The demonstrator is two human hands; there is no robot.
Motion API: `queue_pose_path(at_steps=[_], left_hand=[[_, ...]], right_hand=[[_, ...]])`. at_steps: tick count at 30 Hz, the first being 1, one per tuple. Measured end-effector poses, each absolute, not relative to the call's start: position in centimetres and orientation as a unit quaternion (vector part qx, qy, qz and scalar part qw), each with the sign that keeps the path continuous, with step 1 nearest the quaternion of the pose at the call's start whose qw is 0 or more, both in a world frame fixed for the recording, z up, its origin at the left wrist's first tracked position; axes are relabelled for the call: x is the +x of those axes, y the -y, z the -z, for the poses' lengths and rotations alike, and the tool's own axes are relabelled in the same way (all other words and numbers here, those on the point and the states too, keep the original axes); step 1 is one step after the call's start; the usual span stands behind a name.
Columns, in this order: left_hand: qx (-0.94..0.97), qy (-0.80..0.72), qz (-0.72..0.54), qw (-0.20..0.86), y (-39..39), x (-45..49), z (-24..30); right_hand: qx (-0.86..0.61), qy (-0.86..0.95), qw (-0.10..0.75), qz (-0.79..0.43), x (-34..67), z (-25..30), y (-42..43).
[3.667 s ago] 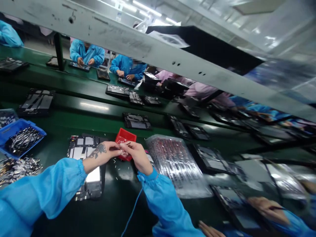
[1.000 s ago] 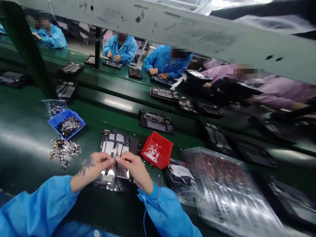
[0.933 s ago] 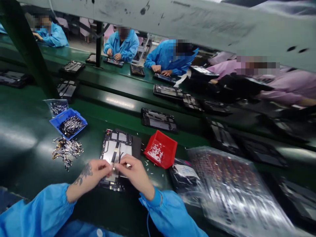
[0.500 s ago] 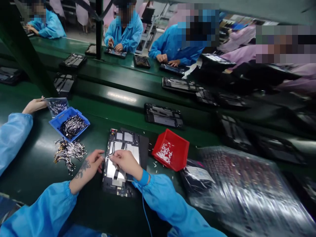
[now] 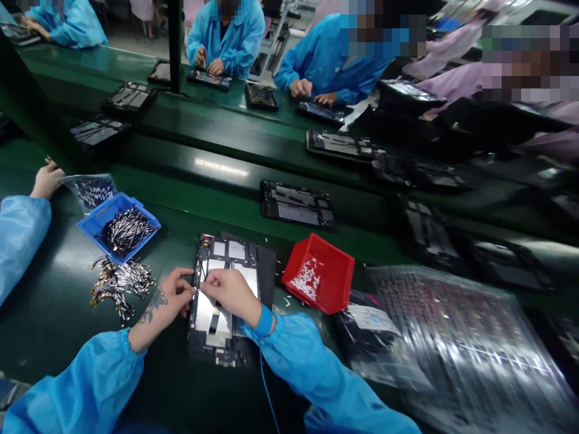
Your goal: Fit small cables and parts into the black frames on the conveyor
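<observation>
An opened tablet chassis (image 5: 228, 253) with silver plates lies on the green bench in front of me. My left hand (image 5: 169, 296), tattooed on the back, rests at the chassis's left edge, its fingertips touching the frame. My right hand (image 5: 230, 292) lies over the middle of the chassis, fingers pinched near the left rim, close to my left fingertips. What the right fingers pinch is too small to tell. A red bin (image 5: 319, 280) with small white parts stands just right of the chassis.
A blue bin (image 5: 118, 226) of metal connectors and a loose pile of them (image 5: 118, 286) lie to the left. A co-worker's hand (image 5: 45, 181) touches a plastic bag (image 5: 93, 190). Bagged trays (image 5: 452, 343) fill the right. More chassis (image 5: 296, 205) ride the green conveyor; people work opposite.
My hands came down from the red bin onto the chassis; the left hand moved to its left edge. A co-worker's arm entered at the left. The view tilted down.
</observation>
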State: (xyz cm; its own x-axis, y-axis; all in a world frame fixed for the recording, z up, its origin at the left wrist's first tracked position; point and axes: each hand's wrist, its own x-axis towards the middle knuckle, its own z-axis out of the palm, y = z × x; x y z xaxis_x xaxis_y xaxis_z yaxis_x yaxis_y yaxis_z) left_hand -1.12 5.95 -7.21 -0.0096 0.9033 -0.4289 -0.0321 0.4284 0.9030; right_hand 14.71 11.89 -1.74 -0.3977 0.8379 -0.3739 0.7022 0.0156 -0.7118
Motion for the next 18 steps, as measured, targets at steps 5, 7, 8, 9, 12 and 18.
queue_pose_path(at_steps=[5,7,8,9,12,18], left_hand=[[0.369,-0.587,-0.387,0.609,-6.4,-1.2,7.6],[0.375,-0.589,-0.383,0.605,-6.5,-1.1,7.6],[0.376,-0.59,-0.382,0.604,-6.5,-1.0,7.5],[0.375,-0.592,-0.383,0.602,-6.5,-0.9,7.4],[0.389,-0.621,-0.401,0.549,-6.2,-0.7,7.1],[0.587,-0.58,-0.404,0.395,-5.9,-1.3,6.6]], right_hand=[[-0.484,0.716,0.19,-0.466,14.7,2.4,-11.2],[-0.464,0.7,0.22,-0.497,14.6,3.0,-11.0],[-0.462,0.691,0.23,-0.506,14.6,3.2,-11.0],[-0.466,0.686,0.24,-0.505,14.7,3.4,-10.9],[-0.497,0.69,0.248,-0.465,15.1,3.5,-11.0],[-0.521,0.756,0.208,-0.337,15.9,2.8,-11.7]])
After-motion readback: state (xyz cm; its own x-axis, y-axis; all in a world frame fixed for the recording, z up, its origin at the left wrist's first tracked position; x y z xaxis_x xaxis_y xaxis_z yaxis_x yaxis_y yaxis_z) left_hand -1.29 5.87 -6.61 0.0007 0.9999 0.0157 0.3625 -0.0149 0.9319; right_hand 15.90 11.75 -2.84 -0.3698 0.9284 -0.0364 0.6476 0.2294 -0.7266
